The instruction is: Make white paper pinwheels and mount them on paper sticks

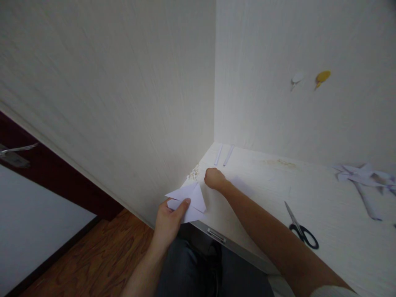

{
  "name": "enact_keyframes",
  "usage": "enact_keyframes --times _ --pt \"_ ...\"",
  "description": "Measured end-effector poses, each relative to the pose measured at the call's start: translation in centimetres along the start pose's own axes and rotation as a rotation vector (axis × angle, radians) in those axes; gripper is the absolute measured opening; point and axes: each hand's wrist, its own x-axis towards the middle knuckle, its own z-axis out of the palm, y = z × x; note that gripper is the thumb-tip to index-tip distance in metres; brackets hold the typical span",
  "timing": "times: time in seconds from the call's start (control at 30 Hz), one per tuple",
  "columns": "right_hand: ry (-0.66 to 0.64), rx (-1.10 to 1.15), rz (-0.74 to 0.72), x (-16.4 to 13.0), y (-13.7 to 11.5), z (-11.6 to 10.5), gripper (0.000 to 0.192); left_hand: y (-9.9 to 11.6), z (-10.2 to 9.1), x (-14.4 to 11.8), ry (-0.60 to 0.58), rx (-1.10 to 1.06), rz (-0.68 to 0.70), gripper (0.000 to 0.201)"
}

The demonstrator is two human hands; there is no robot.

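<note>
My left hand (168,222) grips a folded piece of white paper (197,200) near the table's left front edge, thumb on top and fingers underneath. The paper has pointed corners and overlapping flaps. Just to the right of it, over the white table, my right hand (214,178) is closed, its back towards me. Whatever its fingers may hold is hidden. Small white bits (193,174) lie in a little heap against the left wall, close to both the paper and my right hand. Two thin white paper sticks (228,156) rest behind my right hand.
Scissors with black handles (299,230) lie beside my right forearm. Farther right are crumpled paper strips (361,173) and a rolled paper tube (365,201). Walls rise at the left and back. A yellow hook (323,76) and a white hook (297,78) are on the back wall.
</note>
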Motion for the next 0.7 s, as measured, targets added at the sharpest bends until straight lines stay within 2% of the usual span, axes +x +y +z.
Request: enact_keyframes --times 0.2,0.33,0.43,0.57,0.7 --pt "-0.035 -0.001 -0.013 -1.5 0.1 -0.9 0.037 1.7 0.4 -0.3 -0.005 -0.014 0.036 0.041" --pt "-0.053 0.048 -0.020 -2.3 0.0 -1.3 0.038 2.7 1.6 -0.2 -0.031 -0.028 0.070 0.042" --pt "-0.036 0.129 -0.031 -2.6 1.0 -2.2 0.037 3.8 2.9 0.1 -0.065 -0.042 0.093 0.041" --pt "0.042 0.334 -0.039 -3.2 4.6 -4.4 0.036 5.6 5.9 1.4 -0.115 -0.049 0.143 0.038" --pt "0.211 0.661 -0.025 -4.7 10.3 -7.1 0.019 7.7 11.4 3.3 -0.214 -0.065 0.197 0.039"
